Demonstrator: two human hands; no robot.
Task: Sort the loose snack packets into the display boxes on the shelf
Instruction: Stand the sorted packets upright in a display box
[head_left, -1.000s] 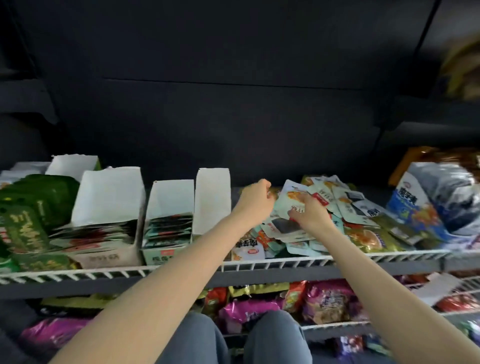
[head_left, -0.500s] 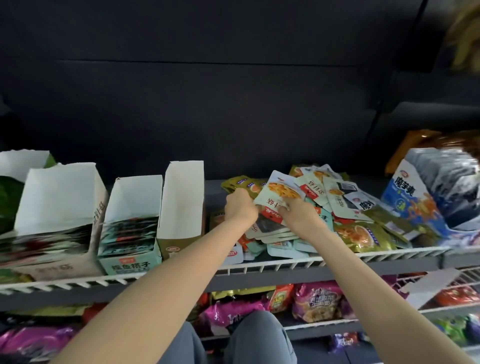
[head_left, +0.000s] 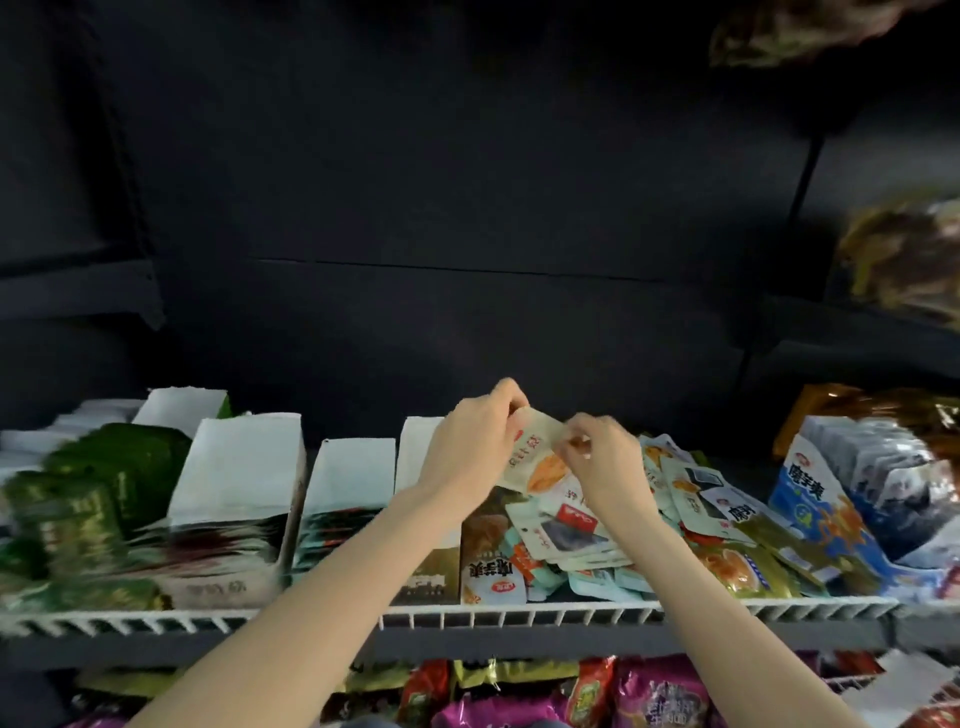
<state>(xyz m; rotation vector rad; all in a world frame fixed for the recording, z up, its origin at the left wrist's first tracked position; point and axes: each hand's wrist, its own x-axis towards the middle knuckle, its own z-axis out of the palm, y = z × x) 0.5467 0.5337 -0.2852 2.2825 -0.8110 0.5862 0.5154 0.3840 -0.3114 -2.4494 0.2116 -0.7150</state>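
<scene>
**Matching the lifted packet to its box**

Both hands up over the white wire shelf (head_left: 519, 616): left hand (head_left: 470, 449) and right hand (head_left: 602, 462) pinching one cream foil snack packet with an orange picture (head_left: 535, 457) by its top corners, fingers (head_left: 511, 395) closed on it, above the loose heap of mixed packets (head_left: 582, 535). Best to read the print first, then carry flat and leftward to the open white cardboard display boxes (head_left: 353, 470), sliding in upright, face forward. Likely snag: neighbouring packets dragged off the heap.
</scene>
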